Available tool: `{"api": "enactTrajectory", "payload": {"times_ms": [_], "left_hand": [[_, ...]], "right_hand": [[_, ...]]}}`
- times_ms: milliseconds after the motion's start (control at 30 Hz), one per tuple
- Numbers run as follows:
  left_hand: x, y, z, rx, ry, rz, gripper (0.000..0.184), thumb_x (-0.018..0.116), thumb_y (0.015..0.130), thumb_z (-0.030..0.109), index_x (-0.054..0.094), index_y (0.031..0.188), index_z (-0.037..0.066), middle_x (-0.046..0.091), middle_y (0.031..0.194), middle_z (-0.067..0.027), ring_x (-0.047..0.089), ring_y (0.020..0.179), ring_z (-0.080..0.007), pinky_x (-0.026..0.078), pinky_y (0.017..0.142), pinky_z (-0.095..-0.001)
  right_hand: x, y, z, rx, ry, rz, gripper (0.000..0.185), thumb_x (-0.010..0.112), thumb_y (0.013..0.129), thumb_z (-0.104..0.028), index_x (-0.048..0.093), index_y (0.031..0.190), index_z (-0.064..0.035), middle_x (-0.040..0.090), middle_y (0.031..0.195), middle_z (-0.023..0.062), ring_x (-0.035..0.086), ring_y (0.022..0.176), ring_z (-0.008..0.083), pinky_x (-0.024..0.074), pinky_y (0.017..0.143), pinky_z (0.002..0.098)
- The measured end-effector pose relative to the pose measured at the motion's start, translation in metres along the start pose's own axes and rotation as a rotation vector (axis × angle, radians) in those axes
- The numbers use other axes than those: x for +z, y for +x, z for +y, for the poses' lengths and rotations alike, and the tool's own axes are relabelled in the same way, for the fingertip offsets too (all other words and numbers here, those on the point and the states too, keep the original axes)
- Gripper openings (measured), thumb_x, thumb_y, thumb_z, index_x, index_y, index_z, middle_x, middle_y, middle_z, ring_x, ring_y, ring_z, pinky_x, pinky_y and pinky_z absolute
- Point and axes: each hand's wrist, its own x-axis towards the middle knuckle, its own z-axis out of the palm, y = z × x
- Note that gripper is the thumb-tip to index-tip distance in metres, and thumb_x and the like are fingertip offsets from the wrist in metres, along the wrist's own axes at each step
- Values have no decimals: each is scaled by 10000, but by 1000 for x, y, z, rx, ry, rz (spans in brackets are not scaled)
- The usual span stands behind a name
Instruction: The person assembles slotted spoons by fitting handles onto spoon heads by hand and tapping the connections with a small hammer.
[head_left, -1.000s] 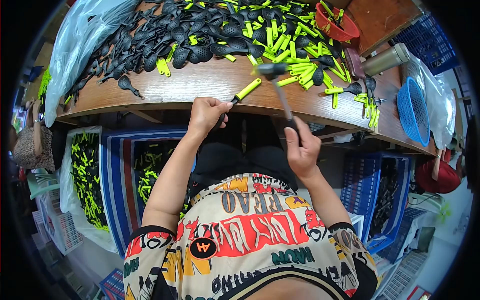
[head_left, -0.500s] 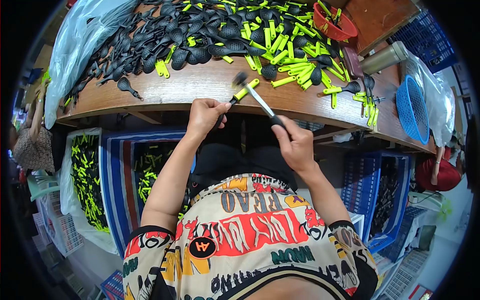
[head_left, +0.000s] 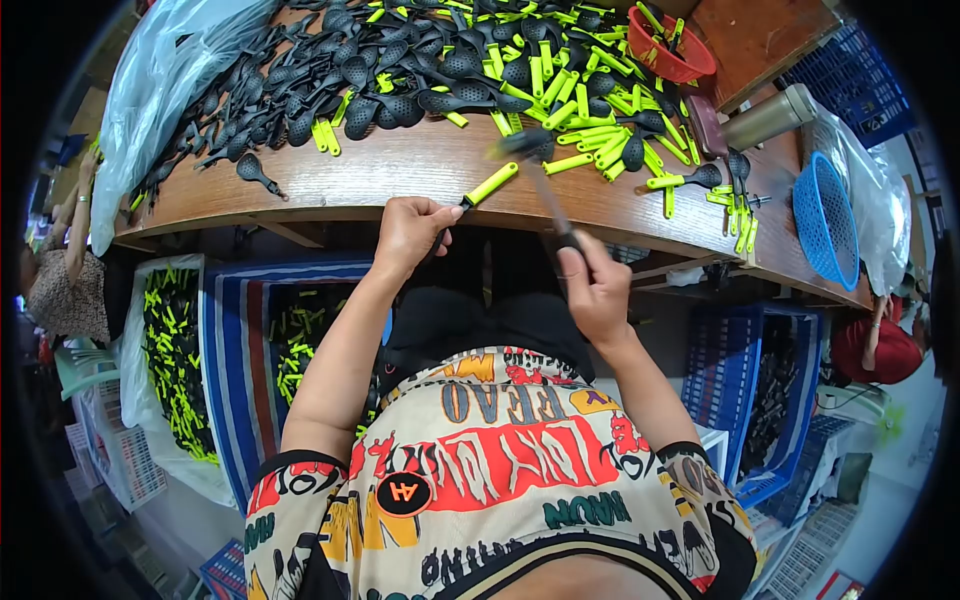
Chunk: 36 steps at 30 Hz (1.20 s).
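Note:
My left hand (head_left: 412,235) is closed on the black neck of a slotted spoon (head_left: 492,184), just off the table's front edge. Its lime-green handle points up and right over the wood; its head is mostly hidden by my hand. In my right hand (head_left: 597,283) is a hammer (head_left: 550,200), gripped by its dark handle and smeared by motion. The hammer's head is raised to the right of the lime handle, apart from it. Behind both hands lies a heap of black slotted spoon heads (head_left: 350,70), with loose lime-green handles (head_left: 590,130) on its right side.
A red basket (head_left: 672,60), a steel flask (head_left: 770,118) and a blue basket (head_left: 826,220) stand on the right of the table (head_left: 350,185). Clear plastic (head_left: 150,110) covers its left end. Filled crates (head_left: 725,370) flank my legs. Parts of other people show at both sides.
The hammer has swung up and to the right, away from the lime handle. My right hand has shifted only slightly. My left hand and the slotted spoon have stayed in place.

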Motion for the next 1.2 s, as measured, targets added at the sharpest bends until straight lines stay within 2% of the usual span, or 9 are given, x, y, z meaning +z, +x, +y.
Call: {"api": "enactTrajectory", "payload": {"times_ms": [100,167,300,367,500,867,1067,1133,1200], "left_hand": [[2,0,1,0,17,2,229,735,839,152,651,721,-26,615,592,-56,569,475,-93,473,429,-227],[1,-1,0,-1,20,11,230,735,840,153,650,723,-26,612,590,-53,565,473,-91,469,426,-228],[-3,-7,1,50,-92,-80,203,727,848,145,660,746,-16,604,594,-27,553,488,-75,453,437,-213],[-4,-16,6,69,-132,-141,189,724,852,142,667,759,-13,601,595,-17,548,495,-68,447,440,-207],[-2,-32,22,203,-49,-257,161,725,856,153,694,796,6,598,606,9,537,512,-45,429,448,-191],[-1,-37,31,170,0,-291,146,750,826,143,713,788,6,588,574,18,510,492,-29,398,451,-178],[6,-46,38,263,139,-208,128,752,797,98,710,760,-17,617,590,12,529,521,-54,418,490,-224],[7,-45,33,451,145,-75,136,772,778,98,710,841,-6,667,736,-8,585,673,-66,455,610,-224],[10,-37,34,770,116,271,305,790,760,104,671,1024,6,678,934,-32,591,867,-77,456,741,-236]], "right_hand": [[0,-2,6,-111,-286,-240,216,642,870,-85,650,1078,-28,627,750,191,634,648,351,489,568,327],[-1,5,1,-131,-270,-190,198,641,882,-101,656,1059,-15,632,762,176,640,617,275,483,577,311],[2,17,-2,85,109,-58,193,703,878,-148,666,971,18,537,642,-40,447,624,15,387,541,207],[4,25,-2,259,246,-56,177,722,865,-155,666,898,9,538,642,-54,454,594,9,365,522,194],[11,41,-15,511,622,-47,149,681,896,-146,601,960,-37,565,615,5,390,378,15,266,341,170],[15,32,-12,559,885,-94,120,660,905,-111,574,952,-42,582,616,38,389,365,29,293,342,177],[14,30,-17,386,571,-46,108,641,922,-113,569,957,-39,585,628,44,396,381,28,300,358,174],[11,32,-17,486,802,-8,116,647,915,-102,568,952,-26,575,635,54,409,402,32,313,374,184],[12,31,-14,485,868,9,122,640,922,-108,559,963,-27,599,670,83,414,403,38,325,377,186]]}}
